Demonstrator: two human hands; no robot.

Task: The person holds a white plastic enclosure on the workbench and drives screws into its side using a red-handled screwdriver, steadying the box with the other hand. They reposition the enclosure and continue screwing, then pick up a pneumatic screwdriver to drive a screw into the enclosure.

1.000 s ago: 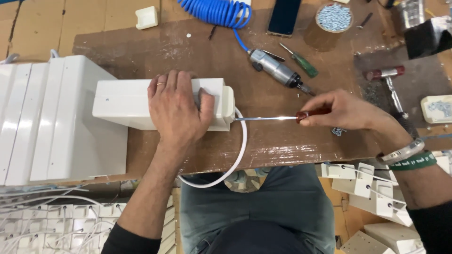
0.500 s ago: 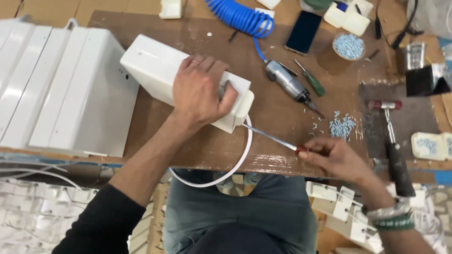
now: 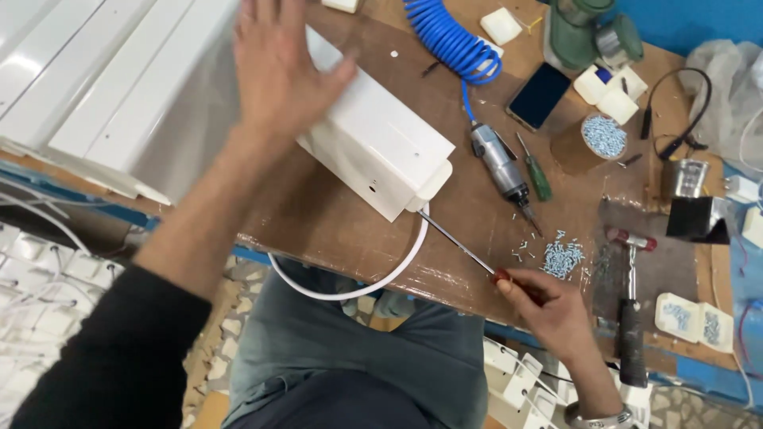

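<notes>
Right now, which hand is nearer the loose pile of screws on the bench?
Right. The right hand grips the screwdriver just beside the screw pile; the left hand rests on the white housing, far across.

Housing (image 3: 381,147) lies on counter (image 3: 334,230), cable (image 3: 373,282) looping off its near edge. Screwdriver (image 3: 469,256) runs from housing's right corner to right hand (image 3: 552,310). Air tool (image 3: 499,168) right of housing; screw pile (image 3: 563,258) before it; hammer (image 3: 632,318) farther right. Panels (image 3: 103,87) left.
</notes>
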